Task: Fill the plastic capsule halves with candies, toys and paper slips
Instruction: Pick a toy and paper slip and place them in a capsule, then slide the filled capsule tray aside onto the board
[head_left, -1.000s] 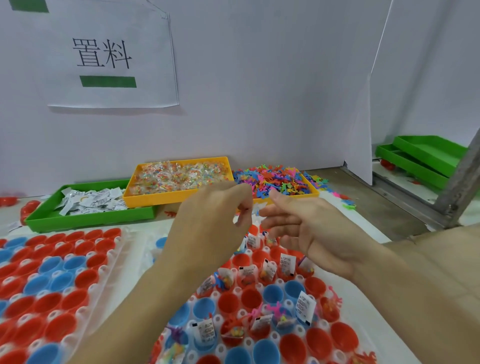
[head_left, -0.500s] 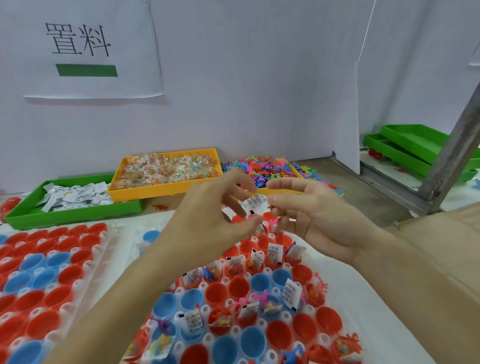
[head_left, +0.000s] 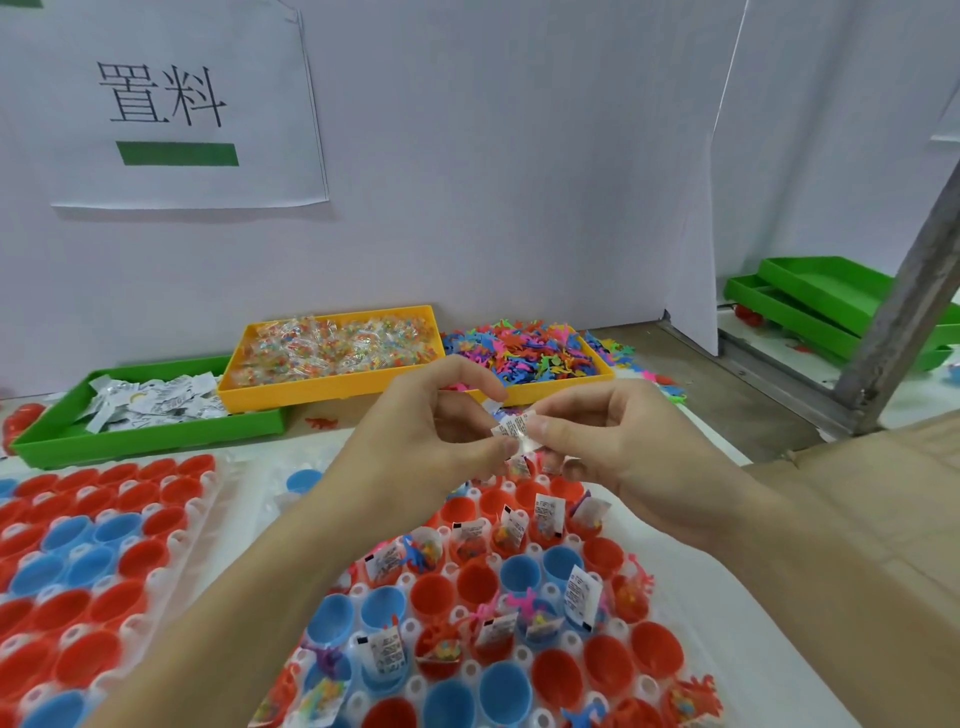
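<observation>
Paper slip (head_left: 511, 427) pinched, print unreadable

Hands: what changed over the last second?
The left hand and right hand closed together. A second ago no slip showed between them; now both pinch one paper slip above the capsule tray. The supply trays and the filled capsules look unchanged.

The single head camera is looking forward and down, close over the capsule rack (head_left: 519, 597), its wide-angle edges possibly bending.
</observation>
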